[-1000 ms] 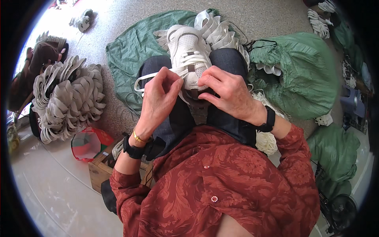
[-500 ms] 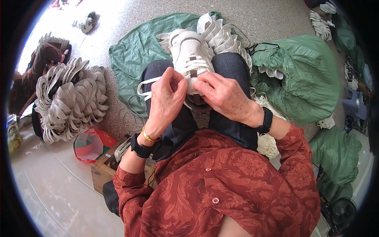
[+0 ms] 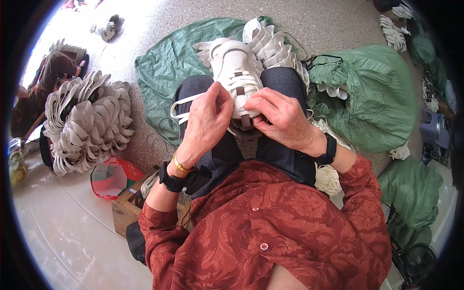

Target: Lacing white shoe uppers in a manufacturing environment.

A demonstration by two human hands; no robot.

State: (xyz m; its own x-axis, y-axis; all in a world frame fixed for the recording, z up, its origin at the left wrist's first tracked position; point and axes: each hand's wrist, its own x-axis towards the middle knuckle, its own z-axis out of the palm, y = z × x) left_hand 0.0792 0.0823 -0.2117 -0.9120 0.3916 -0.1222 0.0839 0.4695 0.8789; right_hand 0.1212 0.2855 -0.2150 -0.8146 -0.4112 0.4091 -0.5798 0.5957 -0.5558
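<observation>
A white sneaker [image 3: 236,59] with a mesh toe is wedged between my knees, its toe pointing away from me. White lacing crosses its front, and the tongue shows dark brown parts near the opening. At the shoe's left side my left hand [image 3: 209,118] is closed in a pinch on a white shoelace [image 3: 186,100], which loops out beyond the wrist side. My right hand [image 3: 285,116] grips the shoe's right edge beside the tongue, fingers bent; its fingertips partly hide the upper eyelets.
Stacked grey-white shoe uppers [image 3: 92,123] stand at left, above a wooden box [image 3: 126,212] and a red-rimmed bag [image 3: 113,176]. More white uppers [image 3: 278,48] lie beyond my knees on a green sheet [image 3: 164,63]. A green sack [image 3: 372,96] sits at right.
My right hand has shifted slightly right and its thumb has moved down, uncovering more of the tongue and its dark part. My left hand keeps its pinch nearly in place.
</observation>
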